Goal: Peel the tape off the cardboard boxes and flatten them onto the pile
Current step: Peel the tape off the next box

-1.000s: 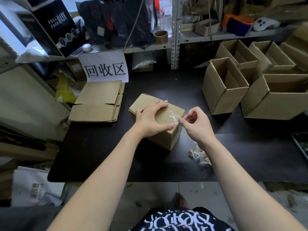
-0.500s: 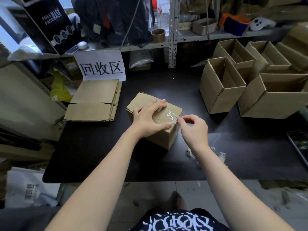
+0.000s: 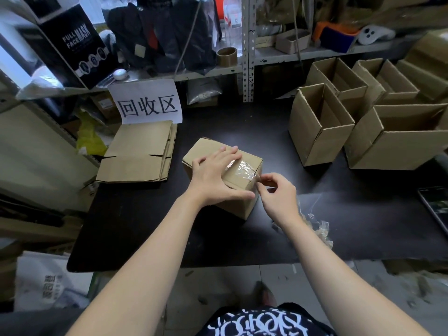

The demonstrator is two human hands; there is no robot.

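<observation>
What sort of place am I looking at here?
Probably a small stockroom or packing area: cluttered metal shelving, several open cardboard boxes, and a pile of flattened cardboard beneath a paper sign.

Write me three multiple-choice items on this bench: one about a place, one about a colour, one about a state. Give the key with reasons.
1. Where does the flattened pile lie?
A. At the rear left of the table, just below the paper sign
B. On the floor
C. Inside an open box

2. What colour is the table top?
A. White
B. Black
C. Green

3. What is the right hand doing?
A. Resting flat on the table
B. Holding a knife
C. Pinching the clear tape at the top edge of the taped box

Key:
1 A: the flat cardboard sits on the table right in front of the sign.
2 B: the bare surface around the box is black.
3 C: its thumb and fingers are closed on the lifted tape end, while the left hand presses on the box top.
</observation>
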